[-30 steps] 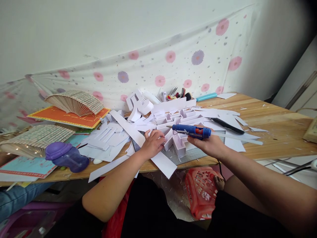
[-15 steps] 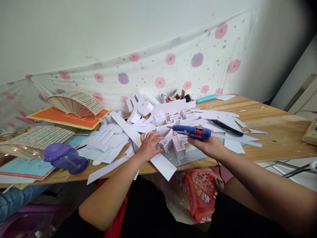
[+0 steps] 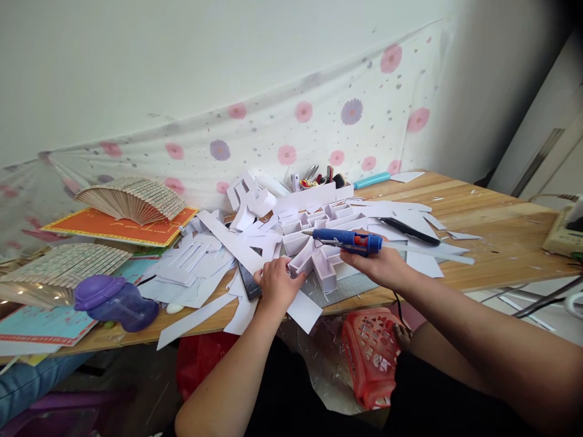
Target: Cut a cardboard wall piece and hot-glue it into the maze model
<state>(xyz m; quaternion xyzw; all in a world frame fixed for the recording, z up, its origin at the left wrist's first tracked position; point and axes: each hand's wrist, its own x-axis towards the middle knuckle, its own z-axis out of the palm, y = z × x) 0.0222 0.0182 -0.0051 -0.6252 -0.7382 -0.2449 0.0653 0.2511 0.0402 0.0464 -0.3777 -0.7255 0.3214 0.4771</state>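
My right hand [image 3: 376,261] is wrapped round a blue hot glue gun [image 3: 344,240], its nozzle pointing left above a white cardboard structure [image 3: 324,276]. A long translucent glue stick [image 3: 428,249] sticks out of the gun's rear. The structure has thin upright walls forming a character-like shape and rests on a grey mat [image 3: 350,285]. My left hand [image 3: 279,284] is closed at its left end, fingers bent and thumb against the wall; the fingertips are partly hidden. Under that hand lies a white strip [image 3: 306,312], beside a dark phone-like object [image 3: 248,282].
White cutouts [image 3: 195,267] are heaped to the left, near a purple-lidded bottle [image 3: 116,300] and folding fans [image 3: 132,200]. A black-handled cutter [image 3: 407,230] lies at right. Behind stands a white tool box [image 3: 314,197]. A red plastic basket [image 3: 371,358] is below the table edge.
My left hand has moved right and its fingers have closed in at the structure's left end. The glue gun stays over the structure in my right hand. The view has shifted slightly.
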